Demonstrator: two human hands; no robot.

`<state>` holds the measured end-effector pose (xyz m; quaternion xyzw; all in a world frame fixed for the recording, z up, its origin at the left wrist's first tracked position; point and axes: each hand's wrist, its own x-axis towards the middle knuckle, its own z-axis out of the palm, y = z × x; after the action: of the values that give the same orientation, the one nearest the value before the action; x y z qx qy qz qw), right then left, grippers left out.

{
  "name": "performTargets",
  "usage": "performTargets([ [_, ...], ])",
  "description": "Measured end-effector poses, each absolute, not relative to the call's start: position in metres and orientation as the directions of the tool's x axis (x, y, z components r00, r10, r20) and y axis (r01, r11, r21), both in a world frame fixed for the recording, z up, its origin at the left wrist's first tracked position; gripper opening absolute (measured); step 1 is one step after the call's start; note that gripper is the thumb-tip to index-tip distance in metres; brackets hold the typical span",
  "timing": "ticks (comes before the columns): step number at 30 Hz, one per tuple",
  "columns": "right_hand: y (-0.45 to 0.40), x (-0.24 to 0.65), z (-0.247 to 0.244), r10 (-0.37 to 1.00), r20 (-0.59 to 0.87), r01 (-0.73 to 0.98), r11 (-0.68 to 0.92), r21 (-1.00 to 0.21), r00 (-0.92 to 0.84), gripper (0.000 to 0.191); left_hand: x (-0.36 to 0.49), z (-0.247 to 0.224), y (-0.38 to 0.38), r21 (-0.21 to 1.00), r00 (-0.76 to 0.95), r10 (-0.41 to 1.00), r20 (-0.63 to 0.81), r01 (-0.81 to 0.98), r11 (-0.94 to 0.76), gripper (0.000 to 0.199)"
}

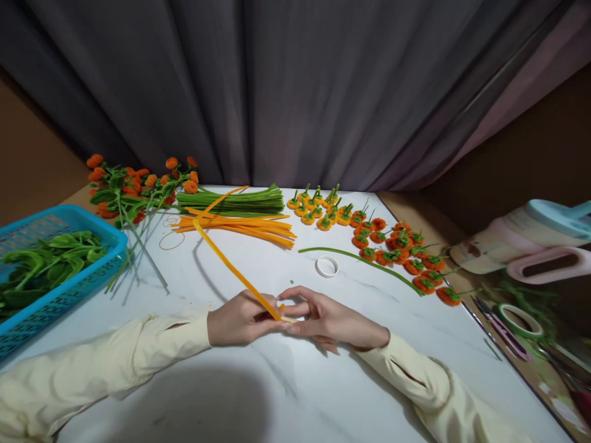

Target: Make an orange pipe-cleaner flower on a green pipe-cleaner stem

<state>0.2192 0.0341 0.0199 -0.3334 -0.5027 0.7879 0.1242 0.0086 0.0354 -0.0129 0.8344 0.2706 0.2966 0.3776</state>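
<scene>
An orange pipe cleaner [231, 271] is pinched in my left hand [244, 317]. Its long free part rises up and to the left, while a short bent end sticks up between my hands. My right hand [330, 320] meets the left one, thumb and fingers closed on a thin pale stick [290, 319] that runs between the two. Whether the pipe cleaner goes around the stick is hidden by my fingers. Beyond my hands lie a bundle of orange pipe cleaners [240, 227] and a bundle of green pipe cleaners [235, 201].
Left, a blue basket [120, 243] holds green leaves; finished orange flowers [133, 181] lie behind it. Yellow flower heads [324, 223] and orange flower heads [392, 255] stand right, near a white ring [327, 266] and green stem [364, 260]. A tumbler [498, 237], tape [521, 321] and cutter [505, 335] lie far right.
</scene>
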Motion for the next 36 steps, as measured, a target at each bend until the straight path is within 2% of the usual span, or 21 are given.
performTargets([
  [7, 0.035, 0.221, 0.011, 0.550, -0.378, 0.095, -0.473, -0.876, -0.745, 0.033, 0.007, -0.015, 0.035, 0.837, 0.667, 0.722, 0.183, 0.280, -0.471, 0.018],
  [16, 0.034, 0.221, 0.006, 0.573, -0.347, 0.052, -0.466, -0.883, -0.742, 0.031, 0.006, -0.012, 0.036, 0.858, 0.678, 0.710, 0.192, 0.235, -0.457, 0.012],
  [20, 0.033, 0.219, 0.007, 0.565, -0.374, 0.092, -0.464, -0.881, -0.735, 0.033, 0.006, -0.012, 0.036, 0.859, 0.697, 0.696, 0.174, 0.237, -0.453, 0.016],
  [26, 0.032, 0.218, 0.013, 0.539, -0.379, 0.092, -0.484, -0.870, -0.752, 0.051, 0.006, -0.011, 0.037, 0.829, 0.719, 0.674, 0.170, 0.266, -0.493, 0.020],
  [36, 0.031, 0.216, 0.016, 0.549, -0.381, 0.118, -0.453, -0.883, -0.744, 0.057, 0.008, -0.009, 0.036, 0.864, 0.707, 0.694, 0.134, 0.260, -0.431, 0.015],
])
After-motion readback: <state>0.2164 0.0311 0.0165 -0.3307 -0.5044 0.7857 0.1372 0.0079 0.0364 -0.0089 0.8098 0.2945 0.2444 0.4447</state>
